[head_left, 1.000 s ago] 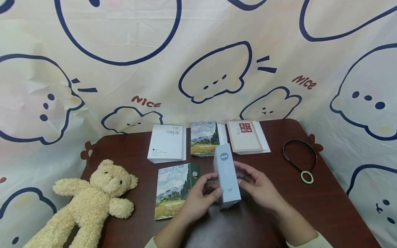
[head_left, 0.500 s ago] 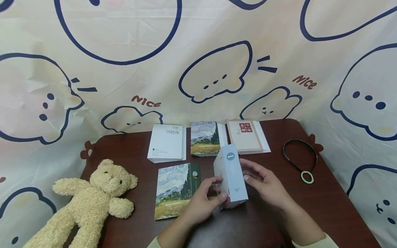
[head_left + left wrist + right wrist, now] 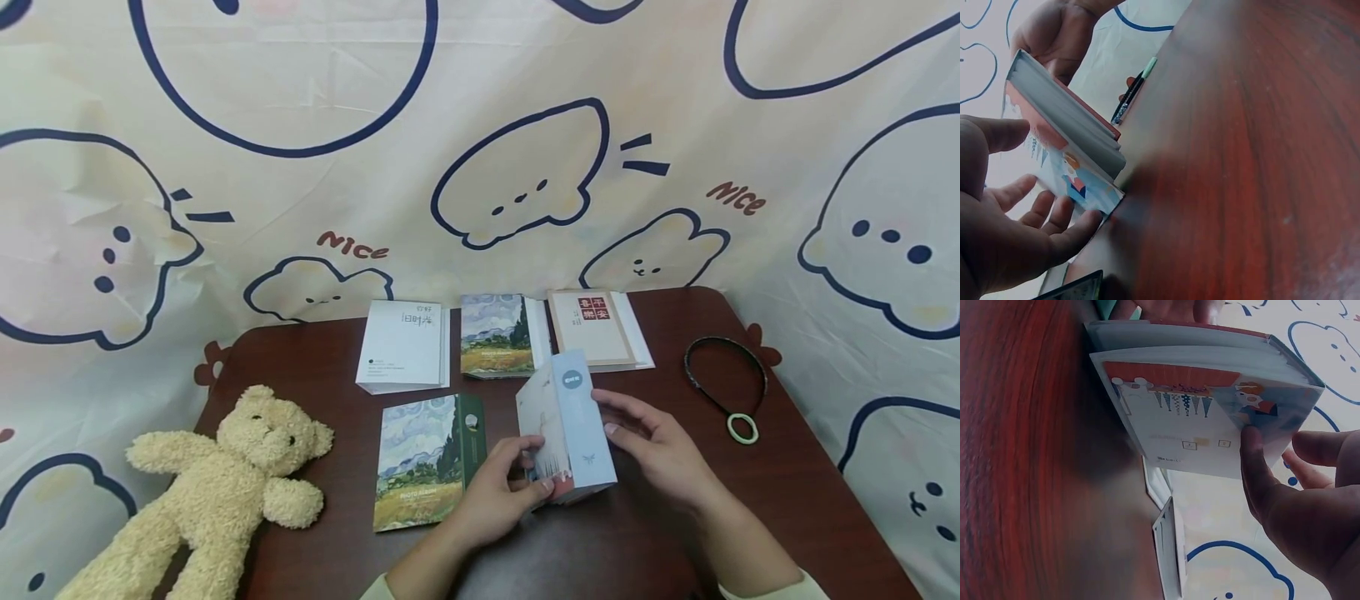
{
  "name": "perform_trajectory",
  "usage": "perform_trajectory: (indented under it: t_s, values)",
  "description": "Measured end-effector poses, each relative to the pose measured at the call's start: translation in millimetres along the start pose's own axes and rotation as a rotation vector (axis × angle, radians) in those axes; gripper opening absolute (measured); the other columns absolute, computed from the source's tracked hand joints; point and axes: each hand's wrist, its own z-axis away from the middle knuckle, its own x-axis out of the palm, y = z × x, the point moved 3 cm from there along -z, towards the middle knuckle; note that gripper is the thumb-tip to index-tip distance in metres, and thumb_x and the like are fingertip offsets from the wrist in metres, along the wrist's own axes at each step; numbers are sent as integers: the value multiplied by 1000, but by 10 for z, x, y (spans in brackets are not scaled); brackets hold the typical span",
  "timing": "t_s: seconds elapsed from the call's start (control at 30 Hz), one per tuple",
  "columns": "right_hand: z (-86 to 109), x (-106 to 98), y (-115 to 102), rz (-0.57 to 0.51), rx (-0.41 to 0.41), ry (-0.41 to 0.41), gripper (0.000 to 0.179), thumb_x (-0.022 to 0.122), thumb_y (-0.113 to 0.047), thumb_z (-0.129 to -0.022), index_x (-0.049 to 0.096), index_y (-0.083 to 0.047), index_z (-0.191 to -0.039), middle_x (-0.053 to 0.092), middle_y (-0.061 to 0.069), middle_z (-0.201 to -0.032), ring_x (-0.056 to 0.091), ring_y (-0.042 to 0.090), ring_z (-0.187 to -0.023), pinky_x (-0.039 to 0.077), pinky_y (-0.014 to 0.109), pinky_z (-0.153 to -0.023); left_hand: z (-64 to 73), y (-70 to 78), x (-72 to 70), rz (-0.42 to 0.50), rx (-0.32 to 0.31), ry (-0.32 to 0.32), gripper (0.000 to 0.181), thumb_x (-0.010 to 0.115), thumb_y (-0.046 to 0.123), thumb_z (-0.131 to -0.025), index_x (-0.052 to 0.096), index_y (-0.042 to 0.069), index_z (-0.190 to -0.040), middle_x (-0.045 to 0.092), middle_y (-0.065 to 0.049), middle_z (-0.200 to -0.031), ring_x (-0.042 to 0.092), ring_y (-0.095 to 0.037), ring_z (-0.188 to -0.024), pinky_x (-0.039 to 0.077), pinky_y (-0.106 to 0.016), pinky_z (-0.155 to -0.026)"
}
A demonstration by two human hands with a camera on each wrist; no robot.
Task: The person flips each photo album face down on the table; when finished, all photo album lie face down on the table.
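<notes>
A thick photo album [image 3: 588,417] with a pale blue spine stands tilted, spine toward me and upward, at the middle of the table. My left hand [image 3: 495,492] holds it from the left, bent fingers and thumb against the illustrated cover; the left wrist view shows this hand [image 3: 1029,212] beside the red border. My right hand [image 3: 663,450] touches the other side with loosely spread fingers, and in the right wrist view this hand [image 3: 1297,481] meets the back cover near the spine. The album's page edges [image 3: 1066,119] face the left wrist camera.
A painted-cover album [image 3: 416,467] lies left of my hands. Behind stand a white album [image 3: 401,346], another painted-cover album [image 3: 493,337] and a cream album [image 3: 592,333]. A teddy bear [image 3: 217,500] lies left; a beaded cord with a green ring [image 3: 742,429] lies right.
The held album has turned and shifted right, and more of its left cover now shows. Both hands have moved slightly right with it.
</notes>
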Motion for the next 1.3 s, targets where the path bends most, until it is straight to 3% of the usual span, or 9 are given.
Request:
perform_trajectory:
  t_s: [0.27, 0.63, 1.3]
  values:
    - [39, -93, 98, -14, 59, 35, 45, 66, -18, -103, 58, -11, -147, 60, 17, -143, 62, 28, -125, 53, 22, -92, 27, -64, -6, -7, -9, -31, 47, 75, 21, -97, 59, 16, -141, 54, -8, -132, 55, -29, -125, 51, -48, -104]
    - [86, -169, 207, 5, 113, 60, 60, 78, -23, -95, 54, -10, -148, 58, 19, -141, 61, 35, -124, 56, 25, -88, 32, -108, 2, 0, -58, -51, 49, 74, 20, -97, 58, 16, -143, 54, -10, -133, 55, -32, -127, 50, -47, -106]
    - [51, -259, 455, 83, 167, 85, 66, 78, -20, -95, 49, -5, -152, 56, 23, -146, 61, 37, -127, 56, 27, -92, 6, -152, 15, -49, -80, -47, 52, 74, 25, -98, 58, 11, -145, 62, -11, -131, 61, -31, -125, 53, -39, -102]
